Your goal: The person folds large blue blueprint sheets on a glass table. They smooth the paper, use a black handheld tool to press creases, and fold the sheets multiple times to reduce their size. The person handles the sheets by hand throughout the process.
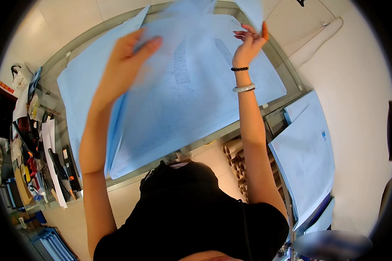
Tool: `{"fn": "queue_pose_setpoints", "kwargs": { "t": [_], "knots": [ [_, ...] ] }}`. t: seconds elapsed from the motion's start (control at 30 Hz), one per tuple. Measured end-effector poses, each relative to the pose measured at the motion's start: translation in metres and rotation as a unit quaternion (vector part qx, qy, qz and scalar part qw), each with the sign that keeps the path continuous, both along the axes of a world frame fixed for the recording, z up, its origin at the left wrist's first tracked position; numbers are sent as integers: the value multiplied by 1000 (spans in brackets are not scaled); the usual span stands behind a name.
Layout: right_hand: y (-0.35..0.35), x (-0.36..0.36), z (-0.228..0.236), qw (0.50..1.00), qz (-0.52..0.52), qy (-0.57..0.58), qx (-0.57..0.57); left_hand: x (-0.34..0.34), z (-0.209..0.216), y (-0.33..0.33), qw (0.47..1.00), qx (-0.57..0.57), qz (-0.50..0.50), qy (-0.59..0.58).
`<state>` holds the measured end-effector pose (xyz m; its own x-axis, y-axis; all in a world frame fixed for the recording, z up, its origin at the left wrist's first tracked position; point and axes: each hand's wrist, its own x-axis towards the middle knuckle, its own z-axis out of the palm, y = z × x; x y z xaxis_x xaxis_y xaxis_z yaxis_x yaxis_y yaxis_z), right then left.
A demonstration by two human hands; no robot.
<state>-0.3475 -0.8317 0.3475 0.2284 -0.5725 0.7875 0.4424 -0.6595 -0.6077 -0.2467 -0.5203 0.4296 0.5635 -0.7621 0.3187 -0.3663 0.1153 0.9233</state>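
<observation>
Large pale blue drawing sheets [161, 126] with faint printed lines lie in a wide stack before me. Above the stack, a lifted blue sheet [189, 21] is smeared by motion. My right hand [250, 44], with a black bead bracelet and a pale bangle on the wrist, pinches a corner of a blue sheet at the far right. At the left, my left hand [127, 61] is raised over the stack beside the lifted sheet. Its thumb stands apart from the fingers; motion blurs them, and I see no firm hold on the paper.
Under the sheets is a glass-topped table [76, 48] with a metal frame. Knives, tools and loose paper crowd its left side [56, 161]. More blue sheets [307, 152] hang or lean at the right. Brown cardboard tubes [236, 163] stand below the near edge.
</observation>
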Motion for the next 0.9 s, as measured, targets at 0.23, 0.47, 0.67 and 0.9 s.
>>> {"fn": "queue_pose_setpoints", "kwargs": {
  "t": [0.23, 0.47, 0.67, 0.9],
  "knots": [
    [-42, 50, -31, 853, -81, 456, -242, 29, 74, 94, 959, -128, 251, -39],
    [-90, 41, -32, 790, -190, 440, -383, 93, 69, 135, 926, -145, 345, -56],
    [-45, -12, 1, 808, -213, 217, -504, 72, 30, 102, 981, -69, 174, -46],
    [32, -130, 61, 769, -372, 83, -514, 33, -30, -2, 961, -5, -255, -110]
  ]
}}
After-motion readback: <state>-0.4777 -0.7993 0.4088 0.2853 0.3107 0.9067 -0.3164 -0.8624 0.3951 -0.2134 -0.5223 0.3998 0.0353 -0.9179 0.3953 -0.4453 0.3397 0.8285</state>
